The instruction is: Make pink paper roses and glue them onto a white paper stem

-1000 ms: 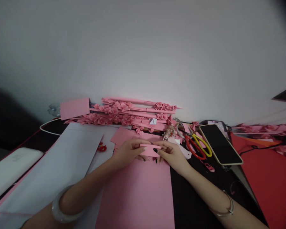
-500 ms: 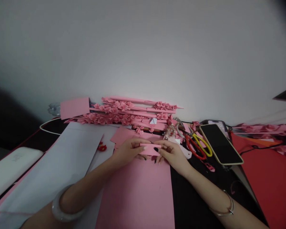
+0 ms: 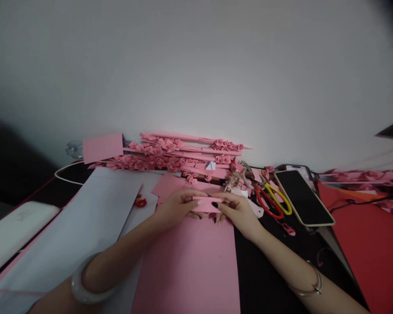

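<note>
A small pink paper strip (image 3: 206,205), its upper edge folded or rolled over, is stretched between both hands. My left hand (image 3: 176,208) pinches its left end between thumb and fingers. At the right end, my right hand (image 3: 238,213) grips it the same way, with a dark-nailed thumb on the front. Some fingertips of both hands show below the strip. Beneath the hands lies a large pink sheet (image 3: 193,266).
Pink paper flowers on stems (image 3: 170,163) line the wall. To the right lie red-handled pliers (image 3: 268,205), yellow-handled pliers (image 3: 280,198), a phone (image 3: 303,196) and red paper (image 3: 373,244). White sheets (image 3: 75,226) and a white box-like object (image 3: 19,231) are on the left.
Both hands stay in nearly the same place on the strip. Only a very slight shift of the fingertips under it shows.
</note>
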`<control>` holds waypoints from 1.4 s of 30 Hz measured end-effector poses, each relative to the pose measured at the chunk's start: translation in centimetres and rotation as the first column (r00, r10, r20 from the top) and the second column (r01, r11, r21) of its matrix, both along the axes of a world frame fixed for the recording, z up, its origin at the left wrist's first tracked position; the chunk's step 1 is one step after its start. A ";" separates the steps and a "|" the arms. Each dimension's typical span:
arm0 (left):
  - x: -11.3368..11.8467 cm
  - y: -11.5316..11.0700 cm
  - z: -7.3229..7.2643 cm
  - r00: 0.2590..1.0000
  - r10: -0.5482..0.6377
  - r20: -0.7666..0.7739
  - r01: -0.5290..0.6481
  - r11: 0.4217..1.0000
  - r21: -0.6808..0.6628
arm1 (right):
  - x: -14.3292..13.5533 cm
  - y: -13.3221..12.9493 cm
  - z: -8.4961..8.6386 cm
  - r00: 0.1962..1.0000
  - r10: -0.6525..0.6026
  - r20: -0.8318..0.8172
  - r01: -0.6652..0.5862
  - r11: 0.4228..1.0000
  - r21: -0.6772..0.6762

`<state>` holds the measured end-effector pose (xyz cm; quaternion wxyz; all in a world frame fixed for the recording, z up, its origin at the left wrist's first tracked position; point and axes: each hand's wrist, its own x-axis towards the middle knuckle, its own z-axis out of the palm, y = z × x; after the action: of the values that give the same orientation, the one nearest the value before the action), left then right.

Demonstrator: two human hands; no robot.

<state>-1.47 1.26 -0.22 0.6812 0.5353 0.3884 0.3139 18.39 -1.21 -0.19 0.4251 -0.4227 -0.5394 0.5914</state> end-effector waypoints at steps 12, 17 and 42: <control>-0.1 0.1 -0.3 1.000 -0.009 -0.007 0.009 1.000 0.009 | 0.1 0.0 0.1 1.000 0.003 0.007 -0.003 1.000 0.009; -0.1 0.1 -0.2 1.000 -0.010 -0.001 0.010 1.000 0.005 | 0.1 0.0 0.0 1.000 -0.006 -0.008 0.006 1.000 0.005; -0.1 0.1 0.1 0.999 -0.022 0.029 0.023 0.999 -0.040 | 0.1 0.1 -0.1 0.999 -0.050 -0.003 0.050 0.999 -0.002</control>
<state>-1.62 1.33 -0.15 0.7007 0.5213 0.3791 0.3060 18.49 -1.13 -0.32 0.4401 -0.4355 -0.5273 0.5820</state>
